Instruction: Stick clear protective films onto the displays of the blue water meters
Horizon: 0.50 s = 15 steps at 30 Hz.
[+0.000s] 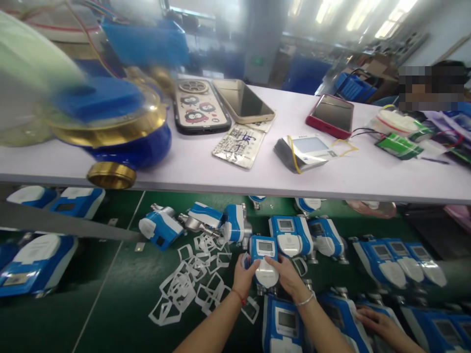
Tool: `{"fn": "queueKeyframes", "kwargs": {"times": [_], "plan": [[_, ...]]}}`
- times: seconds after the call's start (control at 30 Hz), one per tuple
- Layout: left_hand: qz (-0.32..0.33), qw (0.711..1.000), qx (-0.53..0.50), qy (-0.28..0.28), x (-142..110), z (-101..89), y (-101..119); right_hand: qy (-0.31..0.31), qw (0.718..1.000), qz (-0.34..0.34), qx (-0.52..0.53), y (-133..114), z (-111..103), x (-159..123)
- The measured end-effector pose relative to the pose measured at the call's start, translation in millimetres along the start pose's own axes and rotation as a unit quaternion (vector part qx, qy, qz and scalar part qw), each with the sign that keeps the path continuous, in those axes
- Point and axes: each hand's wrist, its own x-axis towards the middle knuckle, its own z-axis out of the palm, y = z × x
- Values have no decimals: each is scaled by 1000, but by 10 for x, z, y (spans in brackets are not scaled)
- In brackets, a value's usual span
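Observation:
A blue-and-white water meter (264, 259) with a small grey display stands on the green mat (121, 294). My left hand (244, 275) grips its left side, fingers curled round the casing. On the meter's right side, my right hand (287, 275) has its thumb pressed onto the white round cover. A red cord circles my left wrist and a silver bracelet my right. Several more blue-and-white meters (290, 235) lie around it, one (281, 324) just below my hands.
White sticker-backing scraps (191, 284) litter the mat to the left. A white shelf (221, 166) above carries three phones, a paper pack and a brass-and-blue meter (121, 132). Another person's hand (379, 321) rests on meters at lower right.

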Motion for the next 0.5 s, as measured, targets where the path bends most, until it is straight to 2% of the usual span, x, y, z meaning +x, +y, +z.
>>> {"fn": "queueKeyframes", "kwargs": {"times": [0.07, 0.13, 0.23, 0.3, 0.4, 0.5], "plan": [[0, 1000, -3, 0, -30, -8, -14, 20, 997, -23, -68, -22, -80, -49], [-3, 1000, 1, 2, -36, -29, -32, 68, 985, -69, -143, -76, -128, -107], [-8, 1000, 17, 6, 11, -22, -57, 128, 949, -154, -244, -218, -25, -101], [-8, 999, 32, 8, 50, 15, -64, 127, 926, -190, -299, -303, 202, 29], [4, 998, 61, 12, 59, 51, -33, 100, 901, -197, -373, -343, 681, 395], [32, 993, 109, 23, 4, -78, 74, 98, 877, -175, -436, -308, 1087, 766]]}}
